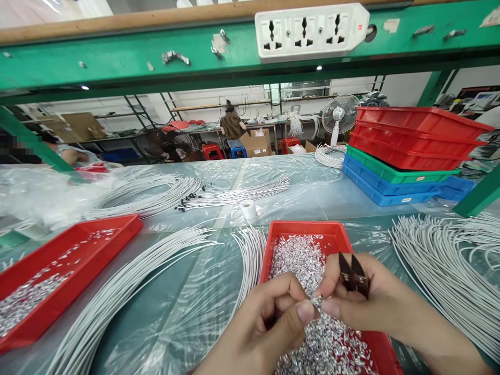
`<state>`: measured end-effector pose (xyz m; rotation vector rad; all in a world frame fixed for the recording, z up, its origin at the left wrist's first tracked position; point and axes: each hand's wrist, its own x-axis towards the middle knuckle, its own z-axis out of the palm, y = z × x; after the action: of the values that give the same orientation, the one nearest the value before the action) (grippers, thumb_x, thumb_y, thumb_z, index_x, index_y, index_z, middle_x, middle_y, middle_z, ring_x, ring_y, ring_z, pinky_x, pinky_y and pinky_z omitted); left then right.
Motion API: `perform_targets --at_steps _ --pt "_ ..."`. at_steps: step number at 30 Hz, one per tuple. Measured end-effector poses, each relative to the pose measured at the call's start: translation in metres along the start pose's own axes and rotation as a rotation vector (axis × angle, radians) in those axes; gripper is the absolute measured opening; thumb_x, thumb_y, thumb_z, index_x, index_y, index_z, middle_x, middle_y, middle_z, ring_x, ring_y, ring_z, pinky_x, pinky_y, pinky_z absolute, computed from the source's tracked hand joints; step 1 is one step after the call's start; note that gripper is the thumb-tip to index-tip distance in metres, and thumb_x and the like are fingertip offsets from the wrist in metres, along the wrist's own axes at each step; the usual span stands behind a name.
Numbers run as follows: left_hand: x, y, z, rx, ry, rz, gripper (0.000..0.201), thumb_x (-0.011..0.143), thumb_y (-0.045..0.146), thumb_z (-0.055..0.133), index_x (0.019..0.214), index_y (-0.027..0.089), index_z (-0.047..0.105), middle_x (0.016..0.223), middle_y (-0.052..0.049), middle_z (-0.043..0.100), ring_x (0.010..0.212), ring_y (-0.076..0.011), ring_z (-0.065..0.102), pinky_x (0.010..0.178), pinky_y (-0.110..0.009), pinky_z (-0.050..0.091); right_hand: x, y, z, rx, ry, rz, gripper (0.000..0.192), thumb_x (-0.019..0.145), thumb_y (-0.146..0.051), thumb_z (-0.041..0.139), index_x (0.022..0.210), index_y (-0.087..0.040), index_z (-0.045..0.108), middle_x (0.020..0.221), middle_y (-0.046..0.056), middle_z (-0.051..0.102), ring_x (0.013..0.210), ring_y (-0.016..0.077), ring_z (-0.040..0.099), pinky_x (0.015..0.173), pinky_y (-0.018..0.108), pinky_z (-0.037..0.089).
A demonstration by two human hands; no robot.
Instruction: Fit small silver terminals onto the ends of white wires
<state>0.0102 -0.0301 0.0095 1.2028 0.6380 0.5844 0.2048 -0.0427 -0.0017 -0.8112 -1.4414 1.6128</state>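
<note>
- Both hands meet low in the view, above the near red tray [300,227]. Left hand [269,317] is closed, thumb and finger pinching one small silver piece [316,300]; right hand [363,294] pinches the same piece from the other side and also keeps small dark snips [353,273] against its fingers.
- That tray is full of tiny shiny metal pieces [308,260], and the held piece hangs just over this heap.
- As I judge it, the piece is so small that a little slip of the thumbs would drop it back in the heap, where nobody could find it again. Also the snip points stand up near the fingers, so a careless turn of the right hand might prick the skin.
- White wires [128,291] lie in long bundles on the left of the tray, and more white wires [449,265] curve on the right side.
- A second red tray [89,229] with fewer metal pieces sits far left. A small white tape roll [249,209] stands beyond the near tray.
- Clear plastic sheet [195,312] covers the green table.
- Stacked red, green and blue trays [406,156] stand at the far right.
- Overhead, a white socket strip [310,31] is fixed on a green beam [117,57].
- Far behind, a person sits at another bench, near a white fan [339,115] and cardboard boxes.
</note>
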Motion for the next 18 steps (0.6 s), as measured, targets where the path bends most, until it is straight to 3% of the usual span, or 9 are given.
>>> perform_targets --at_steps 6,18 --pt "0.002 -0.001 0.001 0.015 0.020 0.023 0.036 0.087 0.049 0.060 0.073 0.019 0.046 0.051 0.010 0.029 0.046 -0.0058 0.023 0.047 -0.024 0.016 -0.003 -0.011 0.009 -0.183 0.164 0.007 0.012 0.085 -0.025 0.065 0.077 -0.018 0.061 0.055 -0.008 0.027 0.050 0.0079 0.022 0.045 0.023 0.017" --pt "0.002 -0.004 0.003 0.143 0.079 0.078 0.032 0.090 0.045 0.055 0.073 0.019 0.051 0.054 0.007 0.039 0.051 -0.0085 0.032 0.050 -0.024 0.023 -0.002 -0.011 0.014 -0.211 0.203 -0.013 0.010 0.083 -0.025 0.064 0.075 -0.019 0.061 0.055 -0.008 0.028 0.050 0.0085 0.023 0.046 0.023 0.018"
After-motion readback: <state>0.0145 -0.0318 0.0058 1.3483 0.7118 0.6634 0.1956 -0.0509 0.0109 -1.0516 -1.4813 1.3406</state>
